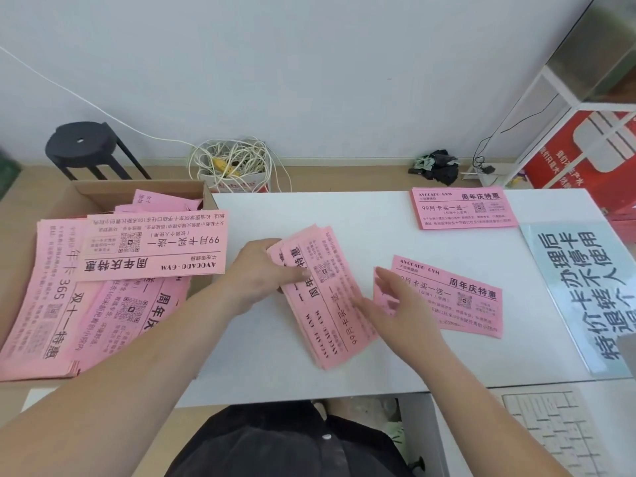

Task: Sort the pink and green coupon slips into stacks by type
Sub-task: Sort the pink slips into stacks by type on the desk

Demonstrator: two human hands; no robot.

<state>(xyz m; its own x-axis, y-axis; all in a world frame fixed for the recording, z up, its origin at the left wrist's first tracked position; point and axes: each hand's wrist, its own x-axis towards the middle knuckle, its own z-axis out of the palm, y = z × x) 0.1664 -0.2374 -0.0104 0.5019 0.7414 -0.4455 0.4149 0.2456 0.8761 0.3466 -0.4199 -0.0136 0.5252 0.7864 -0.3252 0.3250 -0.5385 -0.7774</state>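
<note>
A fanned bundle of pink coupon slips lies on the white table in the middle. My left hand grips its upper left end, thumb on top. My right hand hovers with straight fingers over the bundle's right edge and over a single pink slip lying to the right. A neat stack of pink slips sits at the far right of the table. A loose heap of pink slips spills from a cardboard box on the left. No green slip is visible.
A pale blue laminated sign lies along the table's right edge, a white keyboard below it. Beyond the table stand a black stool, a box of tangled cables and a white shelf frame.
</note>
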